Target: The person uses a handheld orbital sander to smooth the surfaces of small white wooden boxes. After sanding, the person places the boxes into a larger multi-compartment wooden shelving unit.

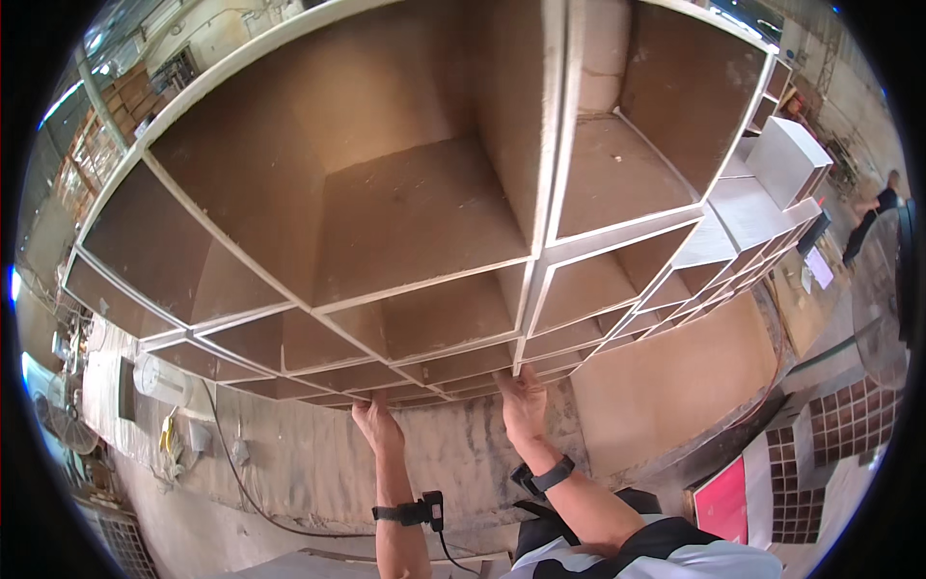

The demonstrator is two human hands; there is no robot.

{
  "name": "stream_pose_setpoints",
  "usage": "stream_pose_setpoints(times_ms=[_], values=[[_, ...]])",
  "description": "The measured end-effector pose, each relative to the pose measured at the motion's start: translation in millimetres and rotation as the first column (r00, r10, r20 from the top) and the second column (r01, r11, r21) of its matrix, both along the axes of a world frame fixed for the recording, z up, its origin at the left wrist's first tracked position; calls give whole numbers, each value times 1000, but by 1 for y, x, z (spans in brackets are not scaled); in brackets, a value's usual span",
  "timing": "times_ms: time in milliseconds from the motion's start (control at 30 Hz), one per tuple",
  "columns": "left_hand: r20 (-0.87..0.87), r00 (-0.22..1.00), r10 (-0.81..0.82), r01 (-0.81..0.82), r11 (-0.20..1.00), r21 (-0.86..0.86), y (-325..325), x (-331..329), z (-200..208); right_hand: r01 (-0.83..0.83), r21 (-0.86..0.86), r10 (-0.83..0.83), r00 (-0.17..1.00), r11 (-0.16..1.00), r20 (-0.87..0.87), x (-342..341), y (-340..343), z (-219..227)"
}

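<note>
A large shelving unit (529, 259) fills the upper middle of the head view, its open compartments facing me. The compartments are brown inside and their front edges are white. My left hand (380, 425) holds the unit's lower front edge, its fingers partly hidden behind the boards. A little to the right, my right hand (524, 407) is closed around another white-edged board near an upright divider. Both forearms reach up from below, each with a black strap at the wrist.
A flat brown board (675, 386) lies to the right below the unit. A pale box (789, 159) sits at the unit's far right. A cable (241, 487) crosses the left side. Gridded panels (849, 420) and a red panel (721, 502) stand at lower right. Another person (873, 217) is far right.
</note>
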State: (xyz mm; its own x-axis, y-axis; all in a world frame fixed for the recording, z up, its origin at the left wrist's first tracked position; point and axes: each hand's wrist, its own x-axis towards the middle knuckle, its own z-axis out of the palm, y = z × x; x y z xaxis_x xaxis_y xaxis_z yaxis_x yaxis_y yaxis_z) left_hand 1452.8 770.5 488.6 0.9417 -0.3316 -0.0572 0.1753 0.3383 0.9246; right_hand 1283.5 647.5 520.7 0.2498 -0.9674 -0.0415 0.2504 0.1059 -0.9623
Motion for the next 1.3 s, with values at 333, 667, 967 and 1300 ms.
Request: stream_pose_setpoints(times_ms=[333,667,967,1300], values=[[55,994,97,-93,993,-70,-12,-12,12,14,39,-17,996,999,89,5,2,-23],[-1,974,224,-224,971,-90,14,-26,25,-40,38,35,991,998,128,-3,19,-20],[82,936,343,-341,939,-35,69,-76,48,-221,22,221,975,975,6,-43,49,35],[105,897,430,-428,903,-42,77,-182,82,-324,14,325,944,946,-65,-128,51,60]])
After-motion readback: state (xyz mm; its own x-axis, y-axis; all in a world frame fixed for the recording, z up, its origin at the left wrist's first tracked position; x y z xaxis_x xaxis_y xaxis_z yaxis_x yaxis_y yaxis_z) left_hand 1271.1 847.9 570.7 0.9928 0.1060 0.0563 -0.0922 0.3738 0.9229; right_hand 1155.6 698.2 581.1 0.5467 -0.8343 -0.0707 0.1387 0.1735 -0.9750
